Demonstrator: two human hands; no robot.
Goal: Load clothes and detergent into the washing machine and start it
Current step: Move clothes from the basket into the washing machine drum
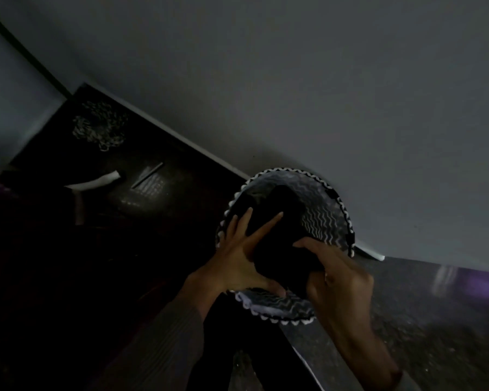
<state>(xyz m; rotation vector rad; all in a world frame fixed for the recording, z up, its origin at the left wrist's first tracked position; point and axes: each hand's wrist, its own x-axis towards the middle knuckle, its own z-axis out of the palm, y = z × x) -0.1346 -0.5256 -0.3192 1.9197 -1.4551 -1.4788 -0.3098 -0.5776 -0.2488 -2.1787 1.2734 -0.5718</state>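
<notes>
The scene is very dark. A round basket [326, 218] with a black-and-white zigzag weave and a scalloped white rim stands on the floor against the grey wall. Dark clothes [283, 244] fill its left half. My left hand [244, 249] lies flat on the left side of the dark bundle, fingers spread. On the right side my right hand [336, 280] curls its fingers around the same bundle. No washing machine or detergent is in view.
A grey wall [322, 80] fills the upper right, with a pale skirting board along its foot. Another zigzag-patterned item [100, 127] lies on the dark floor at the far left, near a white curved object [96, 182]. Speckled grey flooring [435, 320] lies at lower right.
</notes>
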